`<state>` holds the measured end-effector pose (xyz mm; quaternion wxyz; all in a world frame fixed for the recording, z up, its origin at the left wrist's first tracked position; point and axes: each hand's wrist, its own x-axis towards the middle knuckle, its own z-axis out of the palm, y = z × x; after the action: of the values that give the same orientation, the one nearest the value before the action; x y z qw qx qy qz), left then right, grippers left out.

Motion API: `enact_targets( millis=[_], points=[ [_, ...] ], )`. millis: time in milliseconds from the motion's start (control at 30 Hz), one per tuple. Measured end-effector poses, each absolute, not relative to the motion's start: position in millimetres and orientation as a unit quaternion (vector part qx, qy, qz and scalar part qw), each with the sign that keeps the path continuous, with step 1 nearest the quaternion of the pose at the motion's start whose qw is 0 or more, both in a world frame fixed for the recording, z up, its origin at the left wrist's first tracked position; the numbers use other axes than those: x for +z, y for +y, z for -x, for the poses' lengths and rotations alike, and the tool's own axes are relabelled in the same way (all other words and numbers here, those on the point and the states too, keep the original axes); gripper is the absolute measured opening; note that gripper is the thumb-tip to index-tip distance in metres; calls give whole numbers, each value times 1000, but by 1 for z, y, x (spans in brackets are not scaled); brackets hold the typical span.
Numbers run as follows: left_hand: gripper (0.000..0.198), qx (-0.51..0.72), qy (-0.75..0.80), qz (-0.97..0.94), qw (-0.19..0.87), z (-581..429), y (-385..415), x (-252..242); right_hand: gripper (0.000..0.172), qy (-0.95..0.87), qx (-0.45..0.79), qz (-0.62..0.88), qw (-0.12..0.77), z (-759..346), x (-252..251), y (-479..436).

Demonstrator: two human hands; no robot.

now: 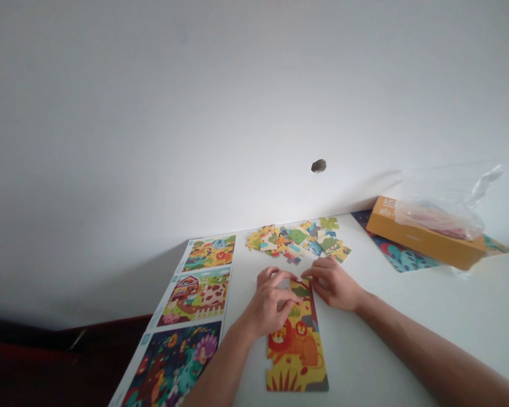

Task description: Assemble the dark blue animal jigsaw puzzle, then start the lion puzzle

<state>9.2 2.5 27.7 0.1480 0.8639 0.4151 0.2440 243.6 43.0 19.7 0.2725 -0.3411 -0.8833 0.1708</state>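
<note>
Jigsaw pieces (297, 351) lay joined in a long strip running away from the person on a white table (385, 333), forming a lion scene on yellow grass. A loose heap of jigsaw pieces (299, 240) lay beyond the strip, and it looked like more than the strip held, so much of the picture appeared unbuilt. The left hand (270, 302) curved over the strip's far end, its fingers (275, 276) bent downward, while the right hand (333, 285) lay half open at the strip's far right edge, its fingertips (309, 272) touching it; whether either hand gripped a piece could not be told. To the left lay a long printed sheet (186, 305) of three colourful scenes. At far right, an orange cardboard box (419, 240) sat on a blue-green printed sheet (401, 254), with a clear plastic bag (441, 215) on top. Behind rose a white wall (152, 113) with a small dark hole (318, 165).
</note>
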Motion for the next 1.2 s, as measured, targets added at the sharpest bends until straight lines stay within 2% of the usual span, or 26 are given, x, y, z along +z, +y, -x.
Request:
enact_targets(
  millis=[300,400,800,867,967,1100,1200],
  points=[
    [32,235,424,-862,147,-11,2,31,28,-910,188,274,249,-243,20,41],
    [30,234,425,-862,147,-11,2,32,32,-922,194,249,224,-242,23,39],
    [31,242,420,-859,165,-10,2,31,30,-913,135,325,207,-253,23,47],
    [30,245,422,-857,166,-10,2,30,27,-887,104,380,242,-252,23,47],
    [31,242,424,-856,170,-10,2,30,24,-787,1,545,289,-254,19,50],
    [28,240,424,-855,176,-10,1,30,39,-700,-57,666,250,-264,8,60],
    [27,240,422,-855,181,-10,1,30,32,-705,-27,670,229,-270,2,66]
  ],
)
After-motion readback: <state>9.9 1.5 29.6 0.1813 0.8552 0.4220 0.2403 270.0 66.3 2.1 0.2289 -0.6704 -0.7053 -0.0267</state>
